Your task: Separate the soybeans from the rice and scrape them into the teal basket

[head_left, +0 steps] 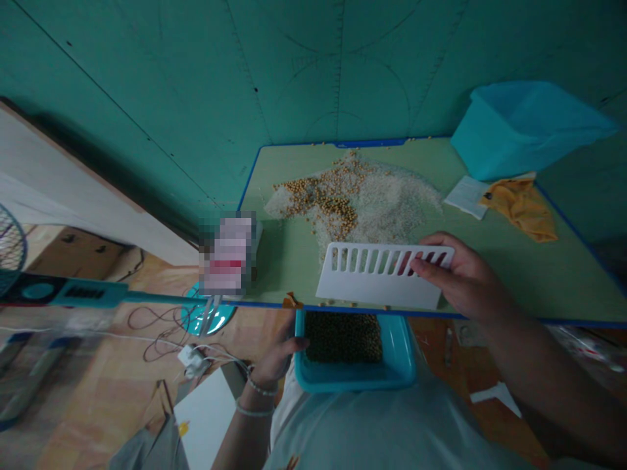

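Pressing the lower edge of the white slotted scraper (377,284) flat against the green surface (514,274) looks like the point that matters most here. Any tilt would probably let the round beans slip under it instead of rolling ahead to the near edge. A slow, even drag should suit, with the slots left free so the fine white grains can pass through.

The right hand (463,277) is closed on the scraper's right end, fingers spread across the last few slots. The left hand (279,356) is curled over the left rim of the teal tray (353,380), holding it just under the surface's near edge and directly below the scraper. Lined up this way, little should miss it.

The scraper stands upright on its long side near that edge, a pale plastic plate with one row of upright slots along its top. A few loose beans (328,303) lie at its foot, a dark layer of them fills the tray, and the mixed heap of grains (353,196) sits farther back.
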